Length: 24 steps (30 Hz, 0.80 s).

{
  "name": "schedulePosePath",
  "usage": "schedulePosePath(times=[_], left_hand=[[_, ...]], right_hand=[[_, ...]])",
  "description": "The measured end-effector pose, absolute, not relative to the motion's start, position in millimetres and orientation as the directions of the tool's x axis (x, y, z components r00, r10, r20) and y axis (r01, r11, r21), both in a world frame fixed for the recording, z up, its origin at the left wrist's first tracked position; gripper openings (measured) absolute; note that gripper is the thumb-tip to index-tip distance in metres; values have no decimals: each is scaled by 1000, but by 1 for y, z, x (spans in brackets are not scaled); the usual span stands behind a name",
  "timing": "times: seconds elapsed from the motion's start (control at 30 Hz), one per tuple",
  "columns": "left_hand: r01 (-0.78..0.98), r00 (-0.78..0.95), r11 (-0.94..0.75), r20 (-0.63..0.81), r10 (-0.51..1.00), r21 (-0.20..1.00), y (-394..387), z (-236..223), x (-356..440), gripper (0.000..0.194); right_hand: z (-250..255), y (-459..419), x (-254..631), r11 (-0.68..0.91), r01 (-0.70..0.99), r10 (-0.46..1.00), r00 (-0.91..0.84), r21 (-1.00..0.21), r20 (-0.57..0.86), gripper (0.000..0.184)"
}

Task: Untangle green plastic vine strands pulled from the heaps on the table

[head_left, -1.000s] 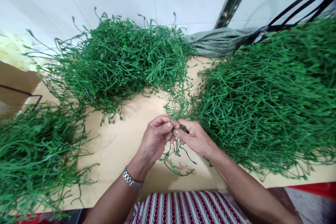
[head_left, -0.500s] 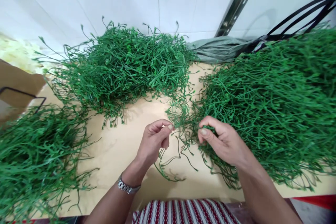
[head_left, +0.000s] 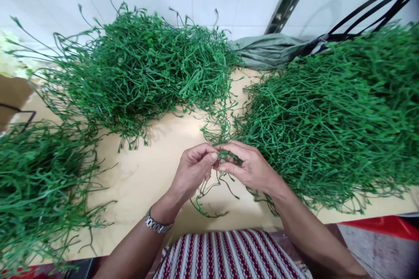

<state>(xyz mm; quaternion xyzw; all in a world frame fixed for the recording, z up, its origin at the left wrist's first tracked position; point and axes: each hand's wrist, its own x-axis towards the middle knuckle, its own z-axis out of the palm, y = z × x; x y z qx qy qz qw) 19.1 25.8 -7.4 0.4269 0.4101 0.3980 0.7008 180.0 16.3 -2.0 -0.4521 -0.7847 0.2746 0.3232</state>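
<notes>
Near the middle of the table my left hand [head_left: 193, 168], with a metal-band watch on its wrist, is closed in a pinch, thumb against forefinger. Its fingertips meet those of my right hand [head_left: 250, 165], which curls around a small bunch of thin green stems [head_left: 226, 155] with small budlike tips. Both hands have hold of the stems where they meet; the exact grip is partly hidden by the fingers. Below them, a few loose stems [head_left: 209, 214] curve over the tabletop. To the right, a big heap of the same stems [head_left: 327, 126] lies close to my right hand.
Another heap of green stems [head_left: 147, 65] lies at the back, and a third heap [head_left: 39, 187] at the left. Grey-green cloth [head_left: 268, 50] and black curved strips [head_left: 369, 13] are by the wall. A brown cardboard box [head_left: 15, 96] stands at the left edge.
My right hand has moved left with its bunch of stems and now meets my left hand, which stays pinched. The view has shifted slightly.
</notes>
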Motion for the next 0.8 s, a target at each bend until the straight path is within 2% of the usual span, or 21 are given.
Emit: schedulePosePath(times=[0.07, 0.17, 0.37, 0.5, 0.63, 0.8], left_hand=[[-234, 330, 330, -245, 912, 914, 24, -9, 21, 17], [-201, 314, 282, -211, 926, 938, 21, -6, 22, 15], [58, 463, 100, -115, 879, 993, 21, 18, -5, 15], [71, 297, 4, -25, 955, 997, 28, 28, -19, 8], [-11, 353, 155, -141, 925, 988, 36, 19, -8, 11], [-314, 260, 314, -237, 936, 896, 49, 10, 2, 9]], right_hand=[[-6, 14, 177, 421, 537, 901, -340, -731, 269, 13], [-8, 10, 173, 444, 571, 894, -328, -691, 304, 19], [5, -4, 194, 559, 575, 819, -494, -597, 290, 19], [20, -5, 210, 503, 599, 862, -394, -623, 318, 14], [22, 2, 206, 470, 603, 874, -419, -644, 246, 14], [15, 7, 200, 426, 552, 899, -348, -717, 266, 15]])
